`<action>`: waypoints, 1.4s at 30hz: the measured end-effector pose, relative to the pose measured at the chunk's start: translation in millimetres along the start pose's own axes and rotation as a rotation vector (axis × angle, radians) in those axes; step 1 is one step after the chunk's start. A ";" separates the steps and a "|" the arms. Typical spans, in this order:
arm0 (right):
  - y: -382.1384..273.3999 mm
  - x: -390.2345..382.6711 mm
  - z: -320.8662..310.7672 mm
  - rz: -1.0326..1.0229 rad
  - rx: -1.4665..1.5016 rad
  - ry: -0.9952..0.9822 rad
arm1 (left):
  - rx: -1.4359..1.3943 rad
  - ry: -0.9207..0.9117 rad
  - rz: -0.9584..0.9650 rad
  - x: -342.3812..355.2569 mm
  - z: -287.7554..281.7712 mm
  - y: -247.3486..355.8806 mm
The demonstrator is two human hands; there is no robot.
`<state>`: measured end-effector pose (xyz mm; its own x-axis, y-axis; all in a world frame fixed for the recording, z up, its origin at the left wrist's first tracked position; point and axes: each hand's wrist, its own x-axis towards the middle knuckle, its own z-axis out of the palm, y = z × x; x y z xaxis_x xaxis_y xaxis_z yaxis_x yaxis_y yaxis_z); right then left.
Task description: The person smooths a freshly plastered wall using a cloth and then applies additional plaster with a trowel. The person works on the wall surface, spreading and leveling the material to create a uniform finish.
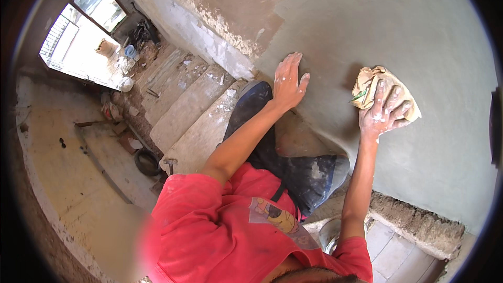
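My right hand [383, 109], speckled with white, presses a crumpled beige pad of paper or cloth [403, 94] against the smooth grey plastered wall [429, 42], fingers over it. A small green bit shows at the pad's left side. To its left, my left hand [287, 85] rests on the same wall with its fingers out and nothing held, also flecked with white. The wall's upper left part has a rougher brown and whitish patch [236, 5]. My dark-trousered legs are bent below my hands, on the stairs.
Dusty concrete steps [181, 99] descend leftward toward a bright doorway [73, 47] with buckets and rubble. A hammer [170, 163] lies on a step, beside a dark coil [146, 162]. A rough ledge [414, 220] runs below the wall at lower right, above a tiled floor [398, 251].
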<state>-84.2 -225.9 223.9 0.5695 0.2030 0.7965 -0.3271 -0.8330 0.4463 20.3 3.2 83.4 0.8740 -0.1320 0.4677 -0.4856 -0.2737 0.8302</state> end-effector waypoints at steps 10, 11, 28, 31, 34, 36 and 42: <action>-0.5 1.6 -5.4 0.018 -0.007 -0.054 | 0.033 -0.123 -0.035 -28.2 3.1 -20.4; -1.6 3.3 -8.3 0.014 -0.024 -0.054 | 0.028 -0.132 -0.040 -32.4 4.0 -27.2; -0.4 43.2 -42.4 -0.015 0.067 -0.061 | 0.020 -0.340 -0.083 -52.2 17.2 -73.1; 1.3 40.4 -37.5 -0.053 -0.028 -0.025 | 0.025 -0.349 -0.092 -51.1 14.9 -71.6; 1.9 37.8 -36.6 -0.048 0.002 -0.022 | 0.006 -0.337 -0.069 -50.3 14.6 -72.2; 2.1 36.9 -37.6 -0.047 -0.005 -0.028 | -0.005 -0.332 -0.064 -50.0 15.0 -72.6; 2.4 36.2 -40.1 -0.048 -0.062 -0.062 | -0.025 -0.315 -0.066 -51.1 18.3 -74.0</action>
<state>-94.7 -199.8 270.1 0.6308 0.2078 0.7476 -0.3433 -0.7893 0.5091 11.9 12.8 -7.4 0.8646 -0.4041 0.2986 -0.4242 -0.2684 0.8649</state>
